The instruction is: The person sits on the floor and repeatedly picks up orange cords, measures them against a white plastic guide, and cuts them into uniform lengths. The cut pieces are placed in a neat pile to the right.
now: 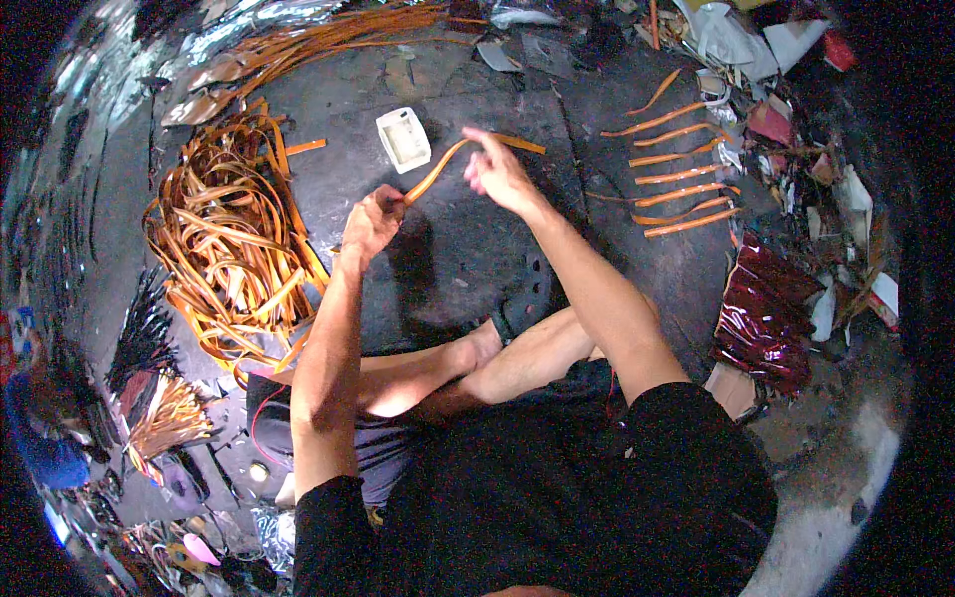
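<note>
My left hand (372,223) is closed round one end of an orange-brown strap (438,171), which looks like leather. From there the strap arches up and to the right, passing by the fingers of my right hand (499,177). Its far end lies to the right, beyond those fingers. My right hand has its index finger stretched out and fingers apart at the strap; whether they touch it I cannot tell. A small white rectangular tub (403,140) with pale content stands just beyond my left hand.
A big tangled heap of orange-brown straps (234,239) lies at the left. Several short straps (681,177) are laid in a row at the right. Near them are dark red glossy sheeting (761,313) and scraps (771,124). Long strips (308,50) lie at the back.
</note>
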The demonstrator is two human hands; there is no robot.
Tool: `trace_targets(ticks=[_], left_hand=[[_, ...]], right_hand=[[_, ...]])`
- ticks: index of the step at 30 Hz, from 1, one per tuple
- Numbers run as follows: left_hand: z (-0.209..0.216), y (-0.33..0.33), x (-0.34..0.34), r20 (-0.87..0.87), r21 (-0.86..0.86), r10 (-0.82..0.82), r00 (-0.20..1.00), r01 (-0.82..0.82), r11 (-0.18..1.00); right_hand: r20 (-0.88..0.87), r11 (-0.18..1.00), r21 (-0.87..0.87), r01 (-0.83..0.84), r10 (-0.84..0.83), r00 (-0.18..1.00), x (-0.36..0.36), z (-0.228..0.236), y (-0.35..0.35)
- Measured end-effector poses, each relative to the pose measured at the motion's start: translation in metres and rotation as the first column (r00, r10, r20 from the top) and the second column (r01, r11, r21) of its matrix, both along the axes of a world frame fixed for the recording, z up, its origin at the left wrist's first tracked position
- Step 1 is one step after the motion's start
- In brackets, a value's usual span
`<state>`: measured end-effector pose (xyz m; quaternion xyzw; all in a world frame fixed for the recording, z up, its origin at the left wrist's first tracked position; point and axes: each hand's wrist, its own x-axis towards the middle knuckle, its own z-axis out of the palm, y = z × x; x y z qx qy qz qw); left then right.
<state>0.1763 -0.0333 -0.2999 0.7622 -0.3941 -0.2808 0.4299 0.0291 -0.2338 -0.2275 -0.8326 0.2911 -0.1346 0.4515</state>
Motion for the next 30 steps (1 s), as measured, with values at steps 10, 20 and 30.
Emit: trace_targets(ticks=[10,20,30], left_hand=[[0.008,0.039,0.026,0.310,0.207,-0.242,0.919,0.184,0.961],[-0.047,0.131,0.107,0.028,0.207,-0.031,0.999,0.024,0.978],[-0.001,0.078,0.059,0.263,0.364,-0.352,0.898,0.245,0.899]], right_hand=[[-0.470,0.973,0.144,-0.179,0.226,0.853,-0.005,0.000,0.063],[-0.419,0.822,-0.193,-0.536,0.425,0.802,0.027,-0.038,0.202],[-0.344,0.747,-0.292,-0.597,0.500,0.795,0.021,-0.047,0.221]])
